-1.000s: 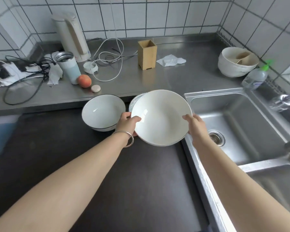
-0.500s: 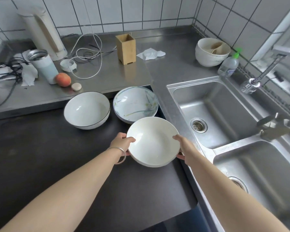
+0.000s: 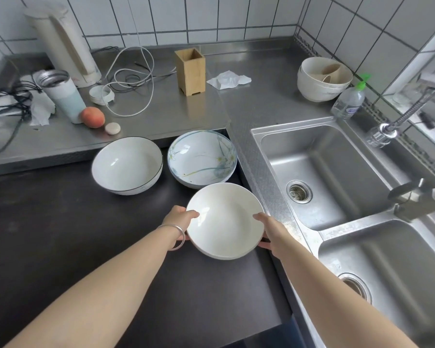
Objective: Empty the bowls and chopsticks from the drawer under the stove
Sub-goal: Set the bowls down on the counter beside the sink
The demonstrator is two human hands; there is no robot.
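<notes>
**Now setting down the third bowl**

Both hands hold the plain white bowl by its rim, left hand and right hand on opposite sides, low over the dark worktop beside the sink. Two bowls, black-rimmed and floral, already sit behind. Next, probably: release it and return to the drawer, which is out of view.

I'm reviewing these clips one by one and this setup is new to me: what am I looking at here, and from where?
No machine: a person's bare arms, filmed by a camera on their head looking down. The left hand and right hand grip a plain white bowl by opposite rims over a dark counter. Behind it stand a black-rimmed bowl and a flower-patterned bowl. To the right is a steel double sink; further back, a wooden holder, a peach and cables.
</notes>
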